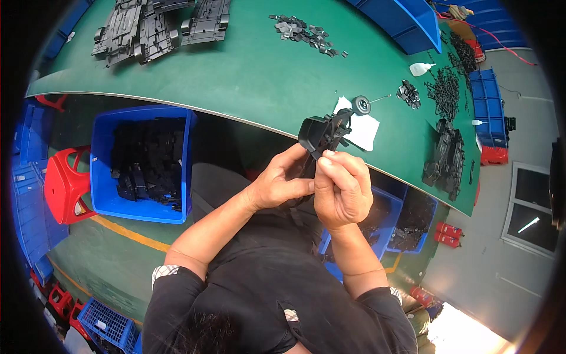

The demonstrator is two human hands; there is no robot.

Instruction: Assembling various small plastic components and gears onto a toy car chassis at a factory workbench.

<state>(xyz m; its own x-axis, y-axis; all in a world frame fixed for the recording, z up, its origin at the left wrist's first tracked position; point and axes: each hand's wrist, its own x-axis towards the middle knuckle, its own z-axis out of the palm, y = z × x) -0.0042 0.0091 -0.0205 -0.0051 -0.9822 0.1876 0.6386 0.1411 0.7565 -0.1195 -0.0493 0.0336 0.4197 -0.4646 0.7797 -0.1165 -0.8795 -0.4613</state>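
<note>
Above the near edge of the green table [253,76], I hold a black molded plastic part [317,133], which looks like a toy car chassis. My left hand [277,184] is wrapped round its near end, thumb pointing right. Close beside it, my right hand [344,189] is closed in a pinch against the part's right side. Whatever sits between those right fingertips is hidden. Just past the part lie a small black wheel [361,105] with a thin metal rod, and a white sheet of paper [364,132].
Black chassis parts [156,35] are stacked at the far left. Small dark pieces [303,34] lie scattered mid-table. A white squeeze bottle [420,69] lies near piles of black parts [443,93] on the right. A blue bin [187,165] of black parts and a red stool [66,186] stand left.
</note>
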